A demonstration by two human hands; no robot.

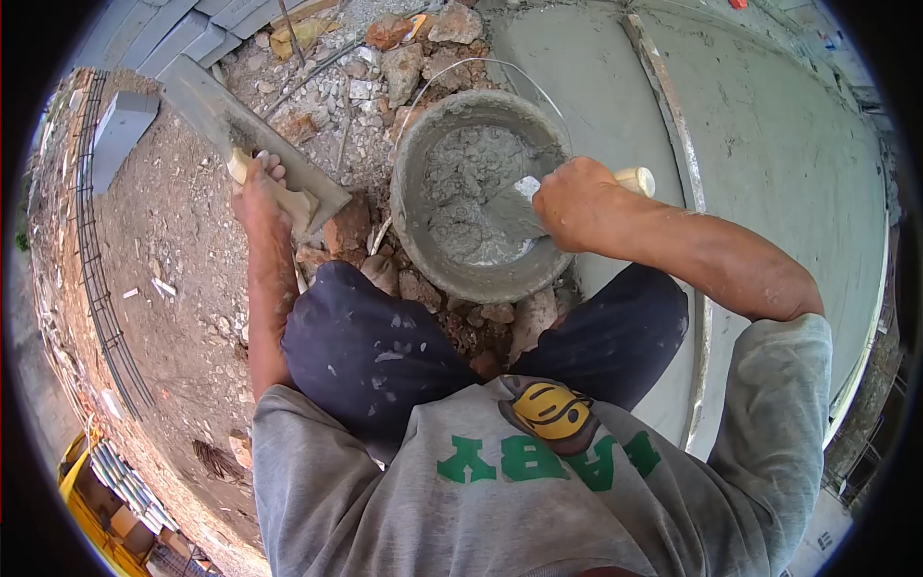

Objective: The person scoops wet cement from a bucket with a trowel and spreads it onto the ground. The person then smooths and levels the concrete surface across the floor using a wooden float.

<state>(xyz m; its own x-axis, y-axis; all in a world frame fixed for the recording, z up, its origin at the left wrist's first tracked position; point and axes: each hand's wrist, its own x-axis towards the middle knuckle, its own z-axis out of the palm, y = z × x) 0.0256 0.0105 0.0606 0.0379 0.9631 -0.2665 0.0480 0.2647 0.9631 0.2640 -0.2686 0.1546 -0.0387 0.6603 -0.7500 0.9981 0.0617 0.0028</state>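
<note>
My right hand (580, 204) is closed round the wooden handle of a trowel (515, 212), whose blade dips into wet grey mortar (471, 173). The mortar sits in a round, cement-crusted bucket (408, 226) between my knees, its wire handle raised at the back. On the left, my left hand (260, 192) grips the wooden handle of a long flat plastering float (312, 183). Its plate slants from upper left to lower right, with some grey residue on it. The float is held beside the bucket, apart from it.
Wet smoothed cement (769, 163) spreads on the right, with a long straightedge (673, 125) lying along it. Broken bricks and stones (402, 72) lie behind the bucket. Grey blocks (192, 43) are stacked at upper left, and a steel rebar cage (91, 240) runs along the far left.
</note>
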